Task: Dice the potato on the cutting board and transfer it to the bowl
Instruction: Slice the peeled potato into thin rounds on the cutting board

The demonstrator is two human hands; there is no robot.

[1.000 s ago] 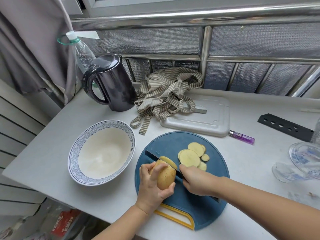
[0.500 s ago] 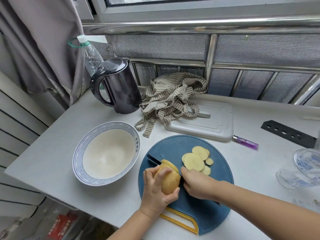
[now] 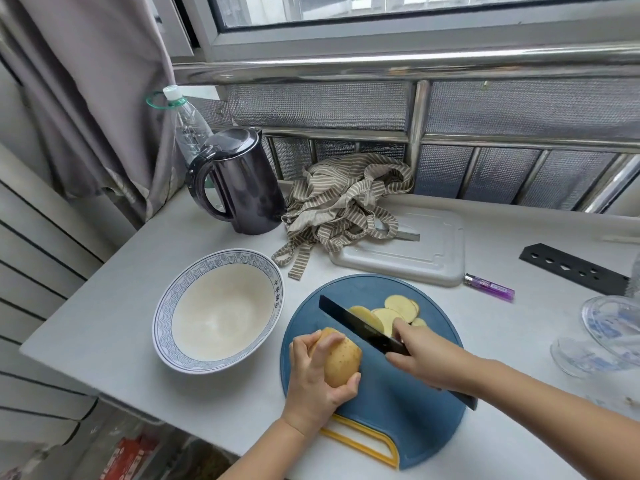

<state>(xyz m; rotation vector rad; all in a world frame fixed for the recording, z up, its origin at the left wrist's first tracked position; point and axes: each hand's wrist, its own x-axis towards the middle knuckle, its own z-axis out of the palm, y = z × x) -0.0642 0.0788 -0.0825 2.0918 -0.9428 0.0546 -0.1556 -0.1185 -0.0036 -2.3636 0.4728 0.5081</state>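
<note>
The left hand (image 3: pixel 320 375) is gripping the firm, probably slippery potato (image 3: pixel 341 362) on the blue cutting board (image 3: pixel 398 410); hold its skin side. The right hand (image 3: pixel 426 355) is clasping the knife (image 3: pixel 360 327) beside the slices (image 3: pixel 394 315).

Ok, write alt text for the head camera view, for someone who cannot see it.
A left hand grips a partly sliced potato on a blue cutting board while the right hand holds a black knife beside its cut end. Round slices lie beyond the blade; an empty white bowl sits to the left.
</note>
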